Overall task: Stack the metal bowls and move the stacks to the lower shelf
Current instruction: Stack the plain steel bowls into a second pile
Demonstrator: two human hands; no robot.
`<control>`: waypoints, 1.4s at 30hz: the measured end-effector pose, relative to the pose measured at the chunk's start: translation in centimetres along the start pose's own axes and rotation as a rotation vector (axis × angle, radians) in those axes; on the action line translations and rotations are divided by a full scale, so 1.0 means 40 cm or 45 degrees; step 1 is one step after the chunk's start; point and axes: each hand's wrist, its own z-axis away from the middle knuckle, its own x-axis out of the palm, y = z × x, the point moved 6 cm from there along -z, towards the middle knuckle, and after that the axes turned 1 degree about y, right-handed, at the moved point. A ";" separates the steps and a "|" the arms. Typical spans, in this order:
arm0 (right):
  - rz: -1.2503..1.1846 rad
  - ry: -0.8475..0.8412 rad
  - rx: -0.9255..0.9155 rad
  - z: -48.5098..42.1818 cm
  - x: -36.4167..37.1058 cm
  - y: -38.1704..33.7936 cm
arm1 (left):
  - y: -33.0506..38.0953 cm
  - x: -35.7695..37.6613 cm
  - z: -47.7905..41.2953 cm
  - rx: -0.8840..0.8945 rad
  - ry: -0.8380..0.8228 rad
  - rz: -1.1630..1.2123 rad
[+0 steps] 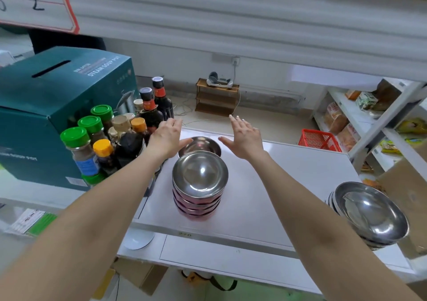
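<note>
A stack of several metal bowls [200, 185] with reddish outsides stands in the middle of the white shelf [288, 185]. Behind it sits a single metal bowl [203, 144], partly hidden by the stack. My left hand [166, 139] hovers open just left of that single bowl, its thumb near the rim. My right hand [245, 139] is open just right of it, not touching. Another stack of metal bowls [369, 215] stands at the right end of the shelf.
Sauce bottles and spice jars [115, 143] crowd the left beside a teal steam soup pot box [46, 116]. A white plate [138, 239] lies below the shelf edge. Right: shelving with packaged food [360, 116], a red basket [320, 140], a cardboard box [406, 199].
</note>
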 end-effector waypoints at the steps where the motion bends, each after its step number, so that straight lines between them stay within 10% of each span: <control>1: -0.003 -0.014 0.001 -0.001 0.011 0.002 | 0.003 0.015 -0.002 -0.006 -0.019 0.012; 42: -0.811 -0.345 0.114 0.005 0.261 -0.021 | -0.054 0.206 -0.019 -0.384 -0.392 0.286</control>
